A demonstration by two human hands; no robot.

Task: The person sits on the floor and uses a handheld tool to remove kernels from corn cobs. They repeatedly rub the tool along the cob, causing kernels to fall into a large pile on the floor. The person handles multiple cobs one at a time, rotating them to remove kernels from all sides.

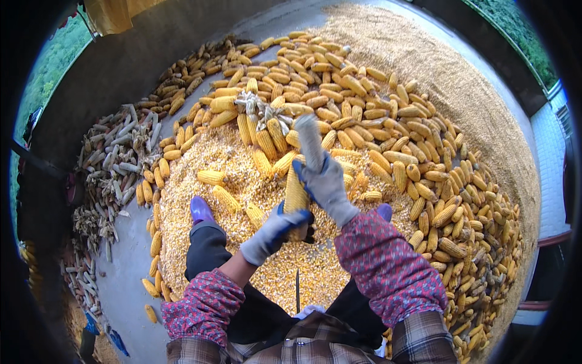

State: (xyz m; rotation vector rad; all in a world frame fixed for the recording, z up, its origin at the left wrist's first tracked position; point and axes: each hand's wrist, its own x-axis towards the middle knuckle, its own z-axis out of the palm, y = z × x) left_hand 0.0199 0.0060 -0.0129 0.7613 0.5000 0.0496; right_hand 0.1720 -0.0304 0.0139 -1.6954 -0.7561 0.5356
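Note:
Work gloves in grey and blue cover both my hands. My left hand point(284, 227) grips the lower part of a yellow ear of corn point(296, 193), held tilted nearly upright above the loose kernels. In my right hand point(325, 182) is a pale, stripped corncob point(309, 139), blurred by motion, its far end pointing away from me. The blue fingers of that glove meet the upper part of the ear. Loose corn kernels point(259, 282) lie heaped below my hands and between my legs. A few ears, such as one yellow ear point(226, 199), rest on the kernels.
A large heap of corn ears point(409, 136) curves around the front and right. Ears tied by their husks point(261, 111) lie ahead. Stripped cobs point(120, 141) are piled left on the concrete floor point(132, 255). Grain point(432, 59) spreads beyond. Blue shoes point(118, 342) show at lower left.

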